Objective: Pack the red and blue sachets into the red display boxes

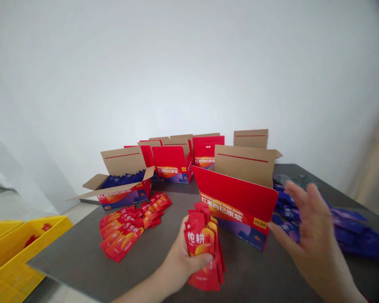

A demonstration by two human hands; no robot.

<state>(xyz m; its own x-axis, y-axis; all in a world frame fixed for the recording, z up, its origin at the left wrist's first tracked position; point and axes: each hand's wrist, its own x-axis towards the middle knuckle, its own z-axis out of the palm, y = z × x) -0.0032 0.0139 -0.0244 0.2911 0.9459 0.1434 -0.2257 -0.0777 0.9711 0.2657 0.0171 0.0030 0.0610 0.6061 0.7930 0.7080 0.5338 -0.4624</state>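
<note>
My left hand (180, 265) is closed round a small stack of red sachets (202, 252), held upright over the table in front of an open red carton (236, 214). My right hand (312, 240) is raised at that carton's right end, fingers spread, thumb close to its corner; whether the thumb touches is hard to tell. The carton's brown flap stands up at the back, and its inside is hidden behind the red front panel. Left of my left hand, more red sachets (123, 231) lie fanned out in overlapping rows.
An open carton (123, 198) holding dark blue sachets (121, 179) stands at the left. Behind are more open cartons (172, 164) near the white wall. Blue sachets (347, 227) are heaped on the dark table (91, 265) at right. Yellow bins (22, 252) sit beyond its left edge.
</note>
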